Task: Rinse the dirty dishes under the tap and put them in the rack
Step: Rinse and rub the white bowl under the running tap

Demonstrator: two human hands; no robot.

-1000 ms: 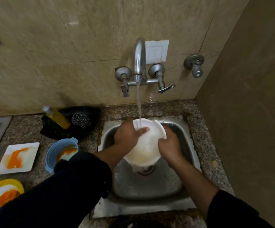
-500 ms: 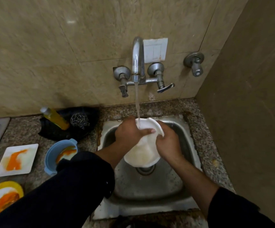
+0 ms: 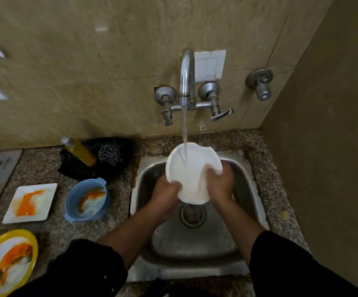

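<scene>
our left hand (image 3: 165,190) curls round the near-left rim of the white bowl (image 3: 192,168), and our right hand (image 3: 220,185) grips its right rim. we hold the bowl tilted over the sink (image 3: 184,249), with the stream from the tap (image 3: 187,73) landing inside it. on the surface (image 3: 120,202) to the left sit a blue bowl (image 3: 86,200), a square white plate (image 3: 30,202) and a yellow plate (image 3: 6,260), all smeared orange.

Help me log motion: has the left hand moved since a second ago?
Yes. The left hand slid from the back of the sink toward the drain.
</scene>
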